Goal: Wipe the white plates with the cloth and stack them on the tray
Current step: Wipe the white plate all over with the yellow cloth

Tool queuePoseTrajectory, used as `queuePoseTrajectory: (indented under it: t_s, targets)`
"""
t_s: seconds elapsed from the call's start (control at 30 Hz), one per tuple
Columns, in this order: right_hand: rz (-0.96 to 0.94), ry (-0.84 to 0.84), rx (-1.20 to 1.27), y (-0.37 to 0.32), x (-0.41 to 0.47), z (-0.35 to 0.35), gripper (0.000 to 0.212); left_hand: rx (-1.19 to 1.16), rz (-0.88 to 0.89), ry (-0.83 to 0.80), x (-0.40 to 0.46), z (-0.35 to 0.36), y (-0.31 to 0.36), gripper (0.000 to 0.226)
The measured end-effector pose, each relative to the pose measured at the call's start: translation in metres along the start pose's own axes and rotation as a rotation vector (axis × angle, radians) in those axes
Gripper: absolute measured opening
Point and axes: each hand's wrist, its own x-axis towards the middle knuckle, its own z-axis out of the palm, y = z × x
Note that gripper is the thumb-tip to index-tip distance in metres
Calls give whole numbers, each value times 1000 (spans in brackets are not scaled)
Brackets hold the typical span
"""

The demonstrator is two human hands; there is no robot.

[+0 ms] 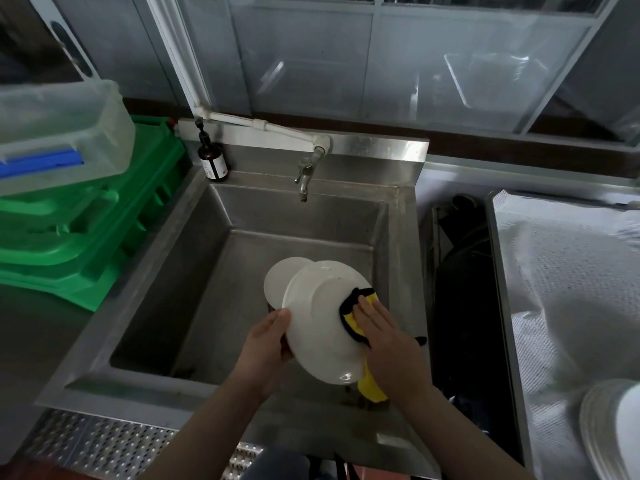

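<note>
Over the steel sink (pixel 194 244) I hold a white plate (pixel 318 317) tilted toward me. My left hand (pixel 266 344) grips its left rim, thumb on the face. My right hand (pixel 388 344) presses a yellow cloth with black trim (pixel 356 306) flat against the plate's right side; the cloth's tail hangs below the plate. A second white plate (pixel 277 282) shows behind the first, partly hidden. A stack of white plates (pixel 609 427) sits at the bottom right on the lined tray (pixel 571 271).
A tap (pixel 304 174) juts over the sink's back wall, with a brown pump bottle (pixel 212 161) at the back left corner. Green crates (pixel 86 230) and a clear bin (pixel 59 133) stand on the left. A dark gap (pixel 460 289) separates sink and tray.
</note>
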Motion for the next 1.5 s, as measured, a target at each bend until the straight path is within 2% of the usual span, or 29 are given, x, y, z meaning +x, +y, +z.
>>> queuePoseTrajectory:
  t_s: [0.13, 0.33, 0.5, 0.73, 0.87, 1.03, 1.37, 1.5]
  targets:
    - [64, -17, -15, 4, 1, 3, 74, 29, -2, -36, 3, -1, 1, 30]
    - [200, -6, 131, 3, 1, 0, 69, 81, 3, -52, 5, -2, 2, 33]
    - [433, -57, 409, 16, 2, -10, 57, 108, -1, -94, 4, -1, 3, 35]
    - [574, -41, 626, 22, 13, -25, 54, 96, -9, -70, 5, -2, 7, 36]
    - [530, -32, 621, 17, 8, -21, 54, 33, -12, -56, 5, -1, 7, 36]
    - [341, -78, 473, 9, 1, -16, 59, -27, -20, -52, 3, -1, 6, 30]
    - [22, -136, 206, -17, -8, -5, 59, -86, -114, 107, -3, 4, 11, 33]
    - [-38, -145, 217, -26, -15, -1, 76, -148, -127, 138, -3, 6, 12, 34]
